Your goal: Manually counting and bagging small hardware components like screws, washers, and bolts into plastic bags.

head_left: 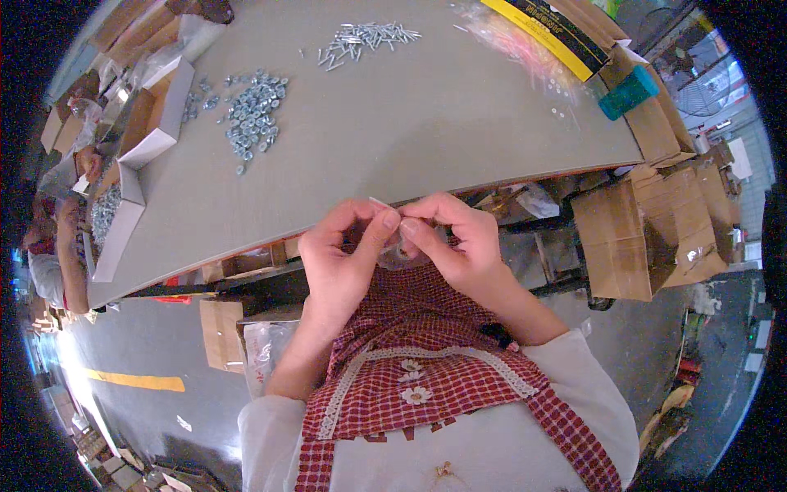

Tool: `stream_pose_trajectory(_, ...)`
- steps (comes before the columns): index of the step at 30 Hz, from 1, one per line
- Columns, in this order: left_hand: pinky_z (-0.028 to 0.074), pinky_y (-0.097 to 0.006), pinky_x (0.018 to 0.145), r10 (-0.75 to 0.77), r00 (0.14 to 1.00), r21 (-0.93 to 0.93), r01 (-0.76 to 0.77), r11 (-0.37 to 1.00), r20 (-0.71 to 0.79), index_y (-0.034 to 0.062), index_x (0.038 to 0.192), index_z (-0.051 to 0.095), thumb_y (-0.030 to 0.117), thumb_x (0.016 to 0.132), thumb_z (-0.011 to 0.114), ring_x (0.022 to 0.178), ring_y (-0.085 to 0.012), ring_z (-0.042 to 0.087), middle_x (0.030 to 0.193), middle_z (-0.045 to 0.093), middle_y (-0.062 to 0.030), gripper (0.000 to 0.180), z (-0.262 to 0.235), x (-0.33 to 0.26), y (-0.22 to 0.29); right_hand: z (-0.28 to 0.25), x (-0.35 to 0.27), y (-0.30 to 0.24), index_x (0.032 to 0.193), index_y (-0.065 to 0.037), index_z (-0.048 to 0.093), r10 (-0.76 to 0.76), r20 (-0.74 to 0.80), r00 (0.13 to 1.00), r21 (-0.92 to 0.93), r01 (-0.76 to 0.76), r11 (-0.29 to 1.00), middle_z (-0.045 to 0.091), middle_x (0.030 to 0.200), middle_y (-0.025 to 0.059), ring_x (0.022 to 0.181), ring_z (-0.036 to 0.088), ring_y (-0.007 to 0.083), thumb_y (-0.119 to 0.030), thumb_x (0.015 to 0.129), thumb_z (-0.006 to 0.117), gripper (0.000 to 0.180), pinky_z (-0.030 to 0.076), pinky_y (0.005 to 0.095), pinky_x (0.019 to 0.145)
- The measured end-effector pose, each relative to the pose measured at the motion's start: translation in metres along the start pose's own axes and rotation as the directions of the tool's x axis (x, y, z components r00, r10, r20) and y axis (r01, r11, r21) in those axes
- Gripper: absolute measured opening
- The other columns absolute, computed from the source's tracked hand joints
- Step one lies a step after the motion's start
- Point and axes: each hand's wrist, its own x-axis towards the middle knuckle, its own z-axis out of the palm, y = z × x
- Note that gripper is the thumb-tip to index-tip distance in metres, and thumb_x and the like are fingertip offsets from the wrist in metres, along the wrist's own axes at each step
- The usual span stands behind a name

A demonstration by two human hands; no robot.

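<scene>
Head view, only one I had: the left hand (340,246) and right hand (467,242) met just off the near edge of the grey table (352,131), in front of the checked apron (443,373). Grip was narrow on both sides — thumb and index tips pinched together, holding what looked like a small clear plastic bag (398,258). It hung between and below the thumbs; a pale sliver (379,202) poked out past the left fingertips, couldn't tell whether it was bag edge or something else. Couldn't tell if the bag held anything either. Judging by looks, it was near weightless, limp, slick, with thin film that could crease or tear if yanked. Best hold: dry fingertips at the rim, one layer per hand, light squeeze; the loose belly would've just folded away. Table stock: metal pins (369,41) at the far side, looked stiff and light, pick by mid-shank; flanged metal bits (252,115) to their left, small and hard, likely to roll — grab by the flange rim.
</scene>
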Motion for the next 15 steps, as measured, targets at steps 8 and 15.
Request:
stream_pose_trajectory(8,0.044,-0.019,0.064,-0.074,0.996,-0.038,0.076,0.996,0.05,-0.0006,0.089,0.065,0.002,0.089,0.064,0.073,-0.0036,0.057,0.08,0.064,0.0017,0.003,-0.007,0.003,-0.015,0.008,0.0,0.005,0.1,-0.005,0.066,-0.032,-0.05,0.998,-0.161,0.024,0.987,0.066,0.082,0.0113,0.072,0.066,0.0259,-0.011,0.09,0.064,0.012,0.052,0.0338,0.063)
stream_pose_trajectory(15,0.044,-0.02,0.062,0.015,1.0,-0.084,-0.013,0.996,0.02,0.0005,0.086,0.063,0.0,0.088,0.063,0.071,-0.0034,0.055,0.079,0.063,0.0023,0.001,-0.007,0.004,-0.015,0.007,0.007,0.007,0.112,-0.007,0.061,-0.319,0.07,0.945,-0.367,0.322,0.873,0.066,0.099,0.0138,0.087,0.062,0.0344,-0.017,0.086,0.067,0.028,0.05,0.043,0.078)
